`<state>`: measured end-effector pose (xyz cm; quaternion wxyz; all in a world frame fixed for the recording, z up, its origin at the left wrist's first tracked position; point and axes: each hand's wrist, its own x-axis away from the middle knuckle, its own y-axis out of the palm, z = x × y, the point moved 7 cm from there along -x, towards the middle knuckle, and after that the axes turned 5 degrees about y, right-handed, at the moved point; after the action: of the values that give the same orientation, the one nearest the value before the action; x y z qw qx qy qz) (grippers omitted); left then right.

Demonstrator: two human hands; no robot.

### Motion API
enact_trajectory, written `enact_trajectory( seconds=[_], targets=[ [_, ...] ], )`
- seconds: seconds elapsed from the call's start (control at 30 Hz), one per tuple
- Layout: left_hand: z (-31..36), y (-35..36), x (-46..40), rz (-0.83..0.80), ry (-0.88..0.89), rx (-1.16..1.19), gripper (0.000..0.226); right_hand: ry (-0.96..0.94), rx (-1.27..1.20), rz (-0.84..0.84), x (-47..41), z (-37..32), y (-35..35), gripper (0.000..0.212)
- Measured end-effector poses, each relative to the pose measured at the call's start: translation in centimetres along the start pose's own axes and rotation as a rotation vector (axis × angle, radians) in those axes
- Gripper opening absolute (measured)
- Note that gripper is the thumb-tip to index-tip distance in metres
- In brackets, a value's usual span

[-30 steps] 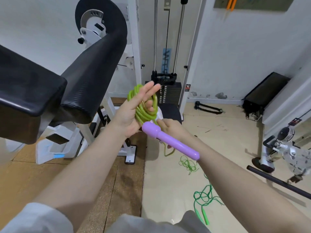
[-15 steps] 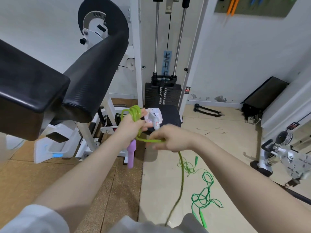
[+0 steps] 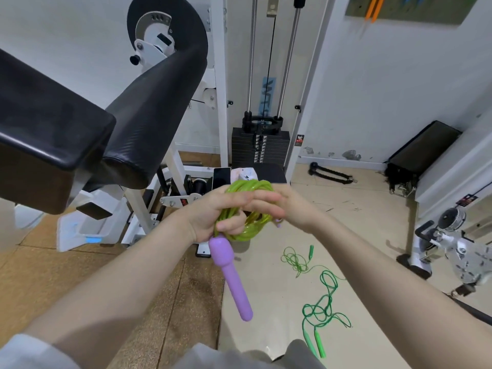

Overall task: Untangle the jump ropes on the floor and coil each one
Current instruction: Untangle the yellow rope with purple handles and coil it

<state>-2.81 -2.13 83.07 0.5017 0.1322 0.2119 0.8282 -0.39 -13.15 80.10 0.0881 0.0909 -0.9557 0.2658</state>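
Since half a second ago you've gathered the lime rope (image 3: 249,209) into a coil; both hands' fingers (image 3: 255,202) clasp it. Next, secure its purple handle (image 3: 230,272).

Now fully wound onto left hand (image 3: 213,213): translucent yellow-green plastic rope (image 3: 249,206); right hand (image 3: 291,207) moved against coil; purple handle (image 3: 230,272) dangling lower.

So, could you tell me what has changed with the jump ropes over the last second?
The right hand has wound the trailing strand onto the lime rope coil held by the left hand, and now presses on it. The purple handle hangs below. The green ropes remain tangled on the floor.
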Motion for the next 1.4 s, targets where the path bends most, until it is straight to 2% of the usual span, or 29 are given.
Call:
enact_trajectory(
  seconds=[0.1,0.17,0.23,0.3,0.4,0.47,0.53,0.6,0.63,0.7,0.77,0.83,0.9,1.0,1.07,1.1,1.17,1.23,1.27,1.33,1.4],
  targets=[
    [0.3,-1.6,0.1,0.213,0.11,0.146,0.05,0.111,0.167,-0.054,0.6,1.1,1.8,0.04],
    [0.4,-2.6,0.2,0.449,0.16,0.2,0.043,0.118,0.231,-0.039,1.3,1.1,3.0,0.033],
    [0.6,-4.1,0.5,0.682,0.195,0.204,0.027,0.089,0.463,-0.014,1.5,1.5,4.1,0.029],
    [0.8,-5.1,0.7,0.835,0.196,0.199,0.011,0.105,0.575,-0.143,2.0,2.1,6.0,0.024],
    [0.8,-5.3,0.7,0.924,0.162,-0.043,0.008,0.083,0.537,-0.463,3.8,0.9,7.8,0.01],
    [0.4,-5.2,0.6,0.938,0.125,-0.259,0.019,0.028,0.61,-0.519,4.0,-0.6,7.3,0.01],
    [0.3,-4.8,0.4,0.894,0.056,-0.567,0.025,-0.085,0.708,-0.409,3.2,-2.6,5.9,0.015],
    [0.0,-4.3,0.0,0.753,-0.042,-0.872,0.027,-0.173,0.753,-0.272,2.6,-4.5,3.7,0.018],
    [-0.4,-3.8,-0.1,0.664,-0.077,-0.892,0.025,-0.18,0.732,-0.219,2.5,-5.2,2.3,0.018],
    [-1.6,-2.5,-0.1,0.526,-0.137,-0.736,0.028,-0.128,0.495,-0.17,2.6,-5.9,-1.0,0.015],
    [-2.4,-1.6,0.2,0.455,-0.209,-0.596,0.056,-0.071,0.165,-0.155,2.8,-5.8,-3.8,0.012],
    [-2.8,-0.7,0.1,0.329,-0.228,-0.44,0.071,-0.095,0.03,-0.089,2.3,-5.1,-5.2,0.013],
    [-2.3,1.0,-0.2,0.145,-0.189,-0.283,0.068,-0.121,-0.009,-0.038,1.3,-3.9,-4.8,0.016],
    [-0.7,2.4,-0.4,-0.04,-0.06,-0.096,0.051,-0.123,-0.272,0.014,0.5,-2.3,-3.1,0.023],
    [0.3,2.1,-0.4,-0.039,0.021,-0.069,0.042,-0.111,-0.391,0.009,0.4,-1.4,-1.2,0.029],
    [0.8,1.8,-0.4,-0.005,0.067,-0.072,0.037,-0.091,-0.396,-0.012,0.6,-0.8,-0.2,0.025],
    [1.7,0.6,-0.4,0.139,0.151,-0.06,0.018,-0.004,-0.328,-0.045,1.0,0.5,1.7,0.024],
    [1.8,-1.1,-0.3,0.315,0.187,-0.033,0.02,0.078,-0.266,-0.098,1.4,1.5,3.3,0.041],
    [1.7,-1.8,-0.1,0.375,0.194,-0.027,0.023,0.098,-0.255,-0.124,1.6,1.5,3.9,0.043],
    [1.5,-2.5,0.0,0.455,0.213,-0.038,0.018,0.119,-0.263,-0.163,1.9,1.2,4.6,0.035],
    [1.4,-3.3,0.0,0.554,0.247,-0.051,0.013,0.144,-0.238,-0.286,2.5,0.8,5.5,0.024]
  ],
)
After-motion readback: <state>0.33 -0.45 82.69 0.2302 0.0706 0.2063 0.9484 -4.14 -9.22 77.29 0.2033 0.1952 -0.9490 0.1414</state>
